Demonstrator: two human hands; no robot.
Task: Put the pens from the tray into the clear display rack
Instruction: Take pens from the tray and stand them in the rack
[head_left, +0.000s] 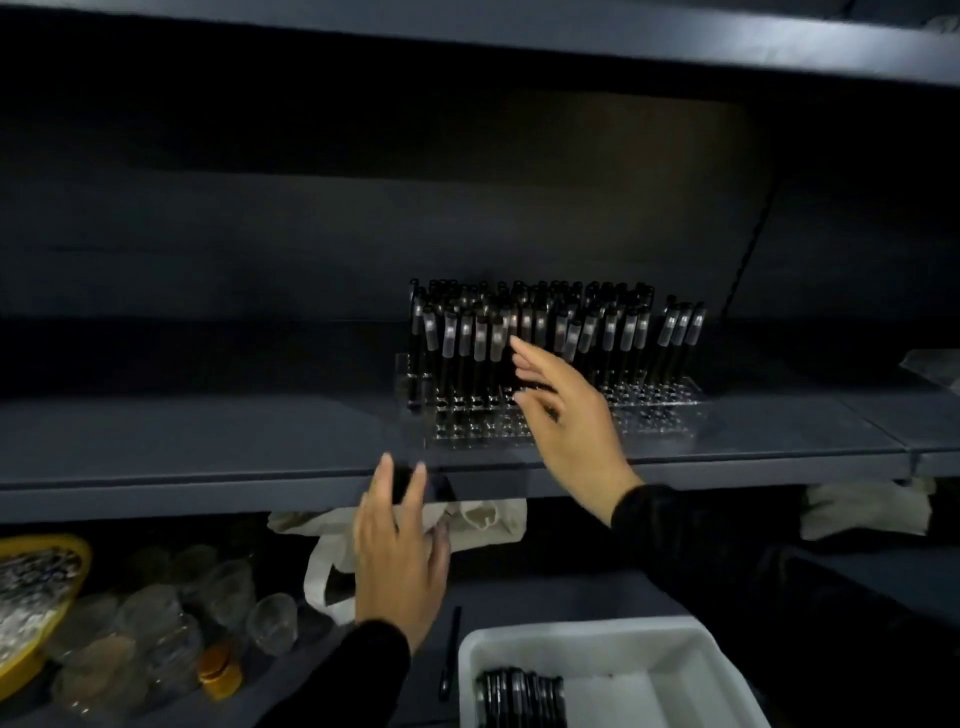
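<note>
A clear display rack (649, 410) stands on the middle shelf, with several black pens (467, 338) upright in its holes. My right hand (566, 421) reaches in front of the rack with its fingers spread and relaxed, fingertips beside the standing pens, holding nothing I can make out. My left hand (400, 551) hovers lower, just under the shelf's front edge, fingers straight and empty. A white tray (691, 649) sits at the bottom right, with several black pens (522, 699) lying side by side in it.
The dark shelf (208, 436) stretches left of the rack. One loose black pen (450, 654) lies left of the tray. Clear plastic cups (218, 597), a yellow bowl (47, 603) and a white cloth bag (467, 519) fill the lower shelf.
</note>
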